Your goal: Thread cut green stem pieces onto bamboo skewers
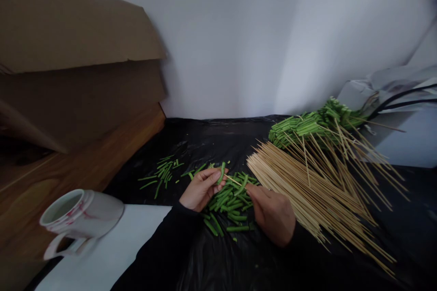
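My left hand [203, 187] pinches a cut piece of green bean [222, 172] between thumb and fingers. In my right hand [273, 209], the closed fingers grip a thin bamboo skewer [233, 180], its tip at the bean piece in my left hand. Another bean piece [243, 184] sits across the skewer near my right fingertips. Below both hands lies a pile of cut green beans [230, 202]. Whether the tip has gone into the left-hand piece is too small to tell.
Loose bamboo skewers [307, 186] spread at the right. Behind them are stacked skewered beans [300, 129]. Scattered bean pieces [165, 173] lie left on black plastic sheeting [205, 136]. A white mug [102, 213] stands at lower left, a cardboard box [78, 54] at upper left.
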`<state>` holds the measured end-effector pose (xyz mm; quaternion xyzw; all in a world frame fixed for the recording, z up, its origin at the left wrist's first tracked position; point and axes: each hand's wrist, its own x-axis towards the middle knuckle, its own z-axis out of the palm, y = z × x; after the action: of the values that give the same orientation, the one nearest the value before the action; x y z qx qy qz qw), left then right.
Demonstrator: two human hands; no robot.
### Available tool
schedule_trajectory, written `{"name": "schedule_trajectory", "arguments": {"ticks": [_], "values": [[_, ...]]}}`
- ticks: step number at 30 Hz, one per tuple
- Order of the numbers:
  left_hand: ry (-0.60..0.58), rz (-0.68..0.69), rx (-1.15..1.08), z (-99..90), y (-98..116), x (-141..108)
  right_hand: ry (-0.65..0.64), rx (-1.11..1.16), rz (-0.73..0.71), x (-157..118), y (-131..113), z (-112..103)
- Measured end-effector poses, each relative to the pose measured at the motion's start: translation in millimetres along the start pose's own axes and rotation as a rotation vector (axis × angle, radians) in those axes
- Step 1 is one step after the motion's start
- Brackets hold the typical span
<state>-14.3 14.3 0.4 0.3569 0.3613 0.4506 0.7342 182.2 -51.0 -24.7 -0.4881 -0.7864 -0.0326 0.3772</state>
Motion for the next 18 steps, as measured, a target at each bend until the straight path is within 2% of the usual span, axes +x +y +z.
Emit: {"name": "schedule_trajectory", "arguments": {"ticks": [18], "values": [[0.041,0.027,0.057,2.7,0.6,0.1,-0.011,0.015,0.011,-0.3,-0.3,0.6]]}}
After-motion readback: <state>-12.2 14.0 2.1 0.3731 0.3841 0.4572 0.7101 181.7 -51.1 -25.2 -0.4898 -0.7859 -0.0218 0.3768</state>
